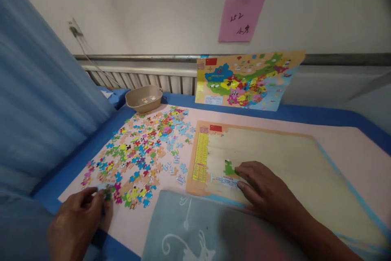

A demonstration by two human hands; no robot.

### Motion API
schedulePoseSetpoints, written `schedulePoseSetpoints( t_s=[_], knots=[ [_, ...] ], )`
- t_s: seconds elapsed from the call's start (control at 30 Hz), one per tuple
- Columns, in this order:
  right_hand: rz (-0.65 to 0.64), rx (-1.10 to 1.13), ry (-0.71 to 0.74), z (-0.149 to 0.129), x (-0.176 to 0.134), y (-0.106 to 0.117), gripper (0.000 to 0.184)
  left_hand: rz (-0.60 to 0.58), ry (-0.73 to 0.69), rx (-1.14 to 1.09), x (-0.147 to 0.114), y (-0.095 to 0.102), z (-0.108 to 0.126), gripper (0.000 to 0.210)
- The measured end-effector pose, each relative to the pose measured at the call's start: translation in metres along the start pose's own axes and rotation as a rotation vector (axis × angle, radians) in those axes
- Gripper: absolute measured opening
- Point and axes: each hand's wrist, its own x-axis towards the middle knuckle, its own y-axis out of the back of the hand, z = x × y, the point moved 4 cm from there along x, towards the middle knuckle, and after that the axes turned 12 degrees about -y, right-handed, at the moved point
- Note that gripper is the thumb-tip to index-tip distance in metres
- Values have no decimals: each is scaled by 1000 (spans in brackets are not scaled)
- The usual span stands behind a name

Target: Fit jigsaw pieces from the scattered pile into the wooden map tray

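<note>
Border (193, 163) rims the puzzle board (284, 163), its middle mostly unfilled; loose pieces (141, 162) remain left of it. Right hand (264, 185), fingers parted, touches its green piece (229, 168); whether left hand (75, 220) grips is unclear.

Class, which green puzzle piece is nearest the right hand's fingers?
The green piece on the board beside the right hand; most other green pieces lie scattered left of the board.

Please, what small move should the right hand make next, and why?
Perhaps the right hand should gently nudge the green piece toward the lettered section, because the hand is already beside that piece, the section lies just below it in the picture, and I cannot tell whether the two are joined.
</note>
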Motion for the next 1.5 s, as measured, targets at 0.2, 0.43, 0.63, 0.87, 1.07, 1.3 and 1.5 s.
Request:
schedulePoseSetpoints(
  t_s=[0.2, 0.43, 0.63, 0.87, 1.07, 1.3, 1.5],
  knots=[
    [-11, 24, -20, 3, 0, -3, 22, 10, -231, -195, -35, -11, 74, 30],
    [-55, 38, -40, 2, -1, -4, 22, 13, -555, -308, -54, -23, 150, 22],
    [-52, 40, -40, -4, 0, -2, 20, 7, -642, -328, -52, -25, 176, 19],
    [-21, 31, 6, -5, 0, -1, 19, 76, -699, -360, -65, -20, 188, 14],
    [3, 46, 12, -3, 1, -4, 21, 186, -846, -299, -69, -18, 186, 7],
    [-5, 57, 6, -2, 1, -5, 21, 212, -863, -323, -72, -20, 183, 5],
    [-20, 49, -9, -5, 1, -4, 20, 201, -891, -349, -73, -19, 183, 5]
  ],
)
